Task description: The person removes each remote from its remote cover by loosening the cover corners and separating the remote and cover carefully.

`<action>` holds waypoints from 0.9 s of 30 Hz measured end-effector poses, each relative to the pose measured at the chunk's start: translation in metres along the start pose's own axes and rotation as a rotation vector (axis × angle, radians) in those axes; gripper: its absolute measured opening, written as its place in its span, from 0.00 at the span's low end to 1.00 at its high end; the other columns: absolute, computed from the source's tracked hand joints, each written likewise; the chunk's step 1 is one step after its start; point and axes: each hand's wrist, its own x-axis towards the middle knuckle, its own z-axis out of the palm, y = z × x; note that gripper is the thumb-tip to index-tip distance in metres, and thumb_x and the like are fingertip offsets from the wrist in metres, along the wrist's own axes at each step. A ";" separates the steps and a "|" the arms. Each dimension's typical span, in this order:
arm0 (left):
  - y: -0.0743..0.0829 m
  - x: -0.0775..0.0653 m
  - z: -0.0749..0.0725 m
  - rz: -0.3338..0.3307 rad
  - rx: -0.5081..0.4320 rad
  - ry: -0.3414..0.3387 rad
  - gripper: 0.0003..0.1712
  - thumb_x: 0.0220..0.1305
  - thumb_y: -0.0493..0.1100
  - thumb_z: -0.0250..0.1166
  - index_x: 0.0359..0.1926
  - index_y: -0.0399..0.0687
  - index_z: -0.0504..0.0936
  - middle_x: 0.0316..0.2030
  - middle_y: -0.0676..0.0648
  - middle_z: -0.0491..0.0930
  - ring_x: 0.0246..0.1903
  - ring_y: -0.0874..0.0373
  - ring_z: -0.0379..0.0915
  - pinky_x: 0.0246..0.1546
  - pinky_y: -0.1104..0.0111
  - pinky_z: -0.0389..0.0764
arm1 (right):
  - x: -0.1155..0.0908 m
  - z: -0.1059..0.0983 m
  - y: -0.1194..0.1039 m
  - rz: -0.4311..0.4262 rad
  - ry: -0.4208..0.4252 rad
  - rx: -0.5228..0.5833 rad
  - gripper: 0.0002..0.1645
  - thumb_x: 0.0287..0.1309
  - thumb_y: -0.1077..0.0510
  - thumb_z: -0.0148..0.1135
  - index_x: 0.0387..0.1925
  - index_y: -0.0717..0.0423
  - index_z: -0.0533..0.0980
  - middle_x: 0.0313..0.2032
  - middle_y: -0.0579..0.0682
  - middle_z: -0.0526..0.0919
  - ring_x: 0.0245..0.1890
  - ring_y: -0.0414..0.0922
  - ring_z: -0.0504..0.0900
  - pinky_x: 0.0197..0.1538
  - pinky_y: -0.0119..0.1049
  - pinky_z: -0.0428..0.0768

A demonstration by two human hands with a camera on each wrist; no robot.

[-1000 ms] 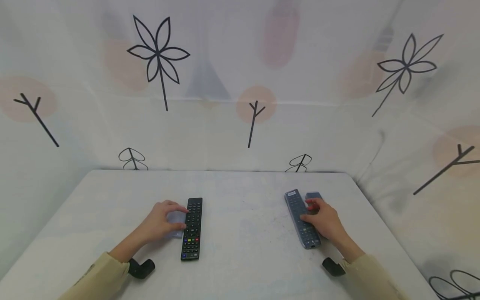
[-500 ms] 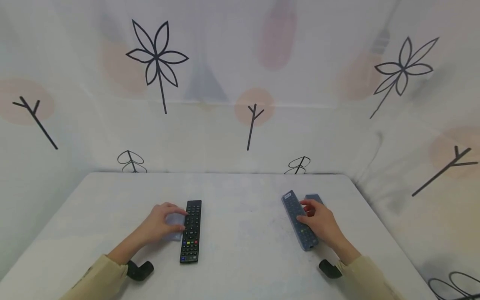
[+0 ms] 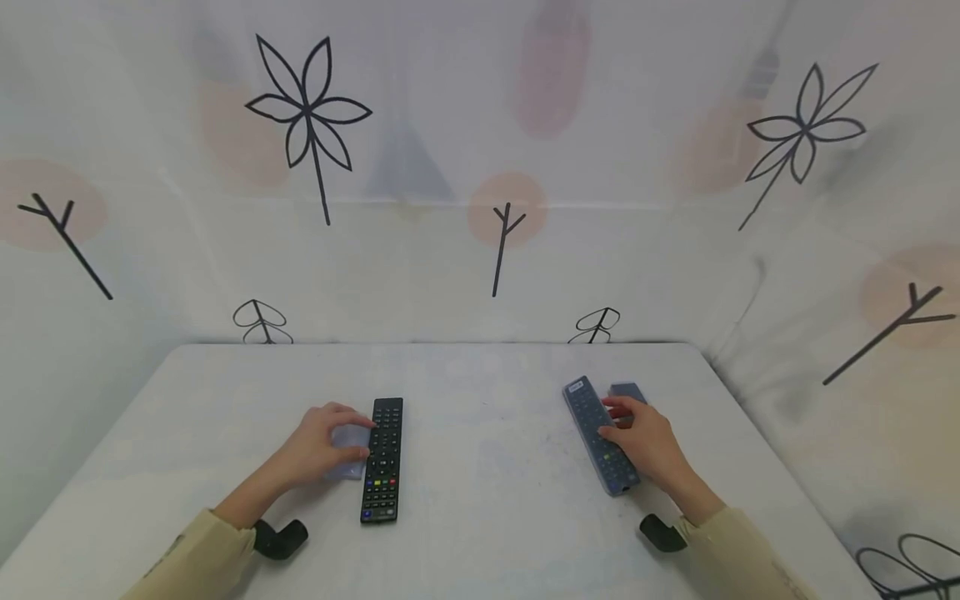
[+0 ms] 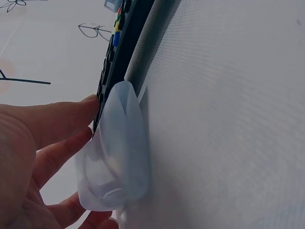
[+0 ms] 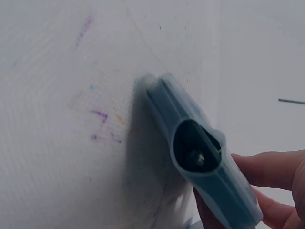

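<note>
A black remote control [image 3: 383,461] with several coloured keys lies lengthwise left of the middle. The left hand [image 3: 313,447] holds it at its left long edge, thumb and finger side by side there. Beneath and beside it is a translucent pale-blue sleeve [image 4: 114,148], the other fingers around its lower end in the left wrist view. On the right, the right hand [image 3: 647,440] grips a remote control in a blue translucent cover [image 3: 592,429], thumb on its near side and fingers behind. In the right wrist view, the cover's dark opening [image 5: 196,148] faces the camera.
A second blue remote control [image 3: 627,391] lies behind the right hand, mostly hidden by it. The white table [image 3: 480,517] ends at a white patterned backdrop [image 3: 420,250]. Black wrist devices [image 3: 281,540] sit below the sleeves' cuffs.
The covered remote control's far end has shifted slightly left in the right hand. The left hand and black remote control have kept their place.
</note>
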 end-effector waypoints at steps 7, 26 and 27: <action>-0.004 0.002 -0.001 0.027 -0.021 0.005 0.19 0.54 0.43 0.76 0.49 0.53 0.86 0.55 0.40 0.79 0.58 0.36 0.67 0.57 0.38 0.65 | -0.002 0.003 0.001 0.017 0.004 0.051 0.29 0.60 0.63 0.66 0.63 0.64 0.71 0.53 0.65 0.78 0.50 0.59 0.79 0.47 0.51 0.80; 0.001 0.004 -0.005 0.062 -0.043 0.035 0.23 0.59 0.45 0.74 0.55 0.48 0.83 0.55 0.43 0.80 0.59 0.39 0.70 0.55 0.40 0.70 | -0.013 0.010 -0.018 0.009 -0.105 0.348 0.28 0.61 0.63 0.67 0.63 0.60 0.74 0.60 0.60 0.76 0.55 0.53 0.79 0.48 0.34 0.80; 0.001 0.004 -0.005 0.064 -0.043 0.040 0.23 0.59 0.45 0.73 0.55 0.48 0.83 0.56 0.43 0.80 0.59 0.39 0.70 0.55 0.40 0.70 | -0.014 0.010 -0.020 0.003 -0.111 0.353 0.28 0.61 0.63 0.67 0.63 0.61 0.74 0.60 0.61 0.76 0.55 0.53 0.79 0.48 0.33 0.80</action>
